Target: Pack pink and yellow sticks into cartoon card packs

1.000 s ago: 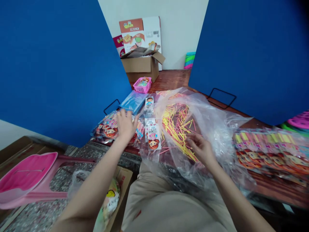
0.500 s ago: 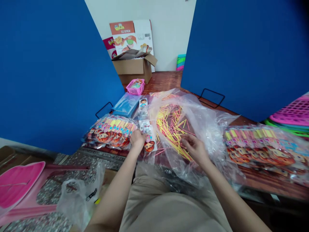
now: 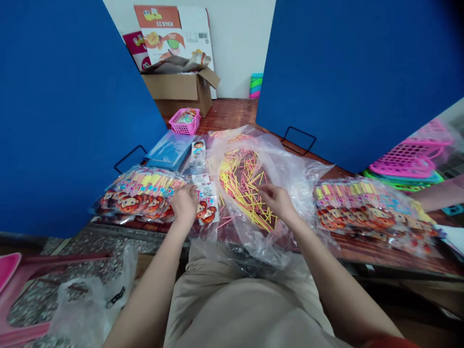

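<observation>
My left hand (image 3: 184,205) is closed on a small clear packet with a cartoon monkey face (image 3: 207,199), lying just right of a stack of filled monkey packets (image 3: 139,193). My right hand (image 3: 278,200) reaches into a big clear plastic bag (image 3: 290,179) and pinches among loose yellow and pink sticks (image 3: 242,183). Which stick the fingers hold is too small to tell. A second stack of filled monkey packets (image 3: 366,210) lies to the right on the wooden table (image 3: 384,251).
Blue partition boards (image 3: 65,111) stand left and right. Behind them are a pink basket (image 3: 184,121), a blue packet pile (image 3: 168,150) and an open cardboard box (image 3: 181,87). Pink and green baskets (image 3: 409,162) and another person's forearm (image 3: 440,193) are at the right. A white plastic bag (image 3: 90,304) lies on the floor.
My left hand came off the left packet stack and moved right onto the single monkey packet. The view turned left and down; my right hand stayed in the sticks.
</observation>
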`<state>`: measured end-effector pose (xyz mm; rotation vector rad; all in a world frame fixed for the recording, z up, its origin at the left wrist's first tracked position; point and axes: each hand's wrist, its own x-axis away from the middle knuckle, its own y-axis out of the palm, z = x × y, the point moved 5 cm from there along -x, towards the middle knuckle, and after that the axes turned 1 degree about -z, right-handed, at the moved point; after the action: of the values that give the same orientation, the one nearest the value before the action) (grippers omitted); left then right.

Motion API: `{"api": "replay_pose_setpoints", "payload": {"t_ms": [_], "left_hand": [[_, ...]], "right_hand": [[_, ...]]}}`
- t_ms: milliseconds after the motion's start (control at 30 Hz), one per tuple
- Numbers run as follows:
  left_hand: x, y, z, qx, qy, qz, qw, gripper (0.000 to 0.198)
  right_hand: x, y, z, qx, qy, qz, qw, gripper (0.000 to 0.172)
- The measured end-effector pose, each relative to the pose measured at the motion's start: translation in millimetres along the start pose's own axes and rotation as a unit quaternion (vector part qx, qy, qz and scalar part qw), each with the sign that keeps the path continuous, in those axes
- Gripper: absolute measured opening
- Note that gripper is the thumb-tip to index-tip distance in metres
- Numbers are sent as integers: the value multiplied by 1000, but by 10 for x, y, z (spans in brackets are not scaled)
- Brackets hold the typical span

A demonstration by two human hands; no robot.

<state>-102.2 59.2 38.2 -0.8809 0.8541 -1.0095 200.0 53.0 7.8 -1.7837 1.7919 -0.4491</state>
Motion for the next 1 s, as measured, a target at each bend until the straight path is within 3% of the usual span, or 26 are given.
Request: {"api": "replay_pose_setpoints", "payload": {"t_ms": [100, 233, 400, 533, 800, 933, 1000], "left_hand": [[-34, -1, -81, 174, -4, 42, 984, 23], [-34, 82, -133, 360, -14, 50, 932, 13], [90, 87, -60, 371, 9, 39, 928, 21], [208, 112, 2, 399, 24, -4, 917, 24], [486, 165, 103, 402, 2, -18, 915, 27], [606, 231, 180, 475, -30, -54, 878, 28], [641, 261, 213, 520, -44, -61, 851, 26]], "right_hand": [[-143, 177, -162, 121, 11, -85, 989, 26], [-366, 496, -360, 232, 45, -155, 959, 23], [-649, 792, -427, 285, 79, -181, 938, 42], [-774, 893, -433, 299, 77, -210, 928, 29], [-744, 1003, -411, 279, 27, -205, 938, 25], [-758, 894, -322, 228, 13, -188, 955, 10], [-751, 804, -275, 193, 8, -175, 965, 13]]}}
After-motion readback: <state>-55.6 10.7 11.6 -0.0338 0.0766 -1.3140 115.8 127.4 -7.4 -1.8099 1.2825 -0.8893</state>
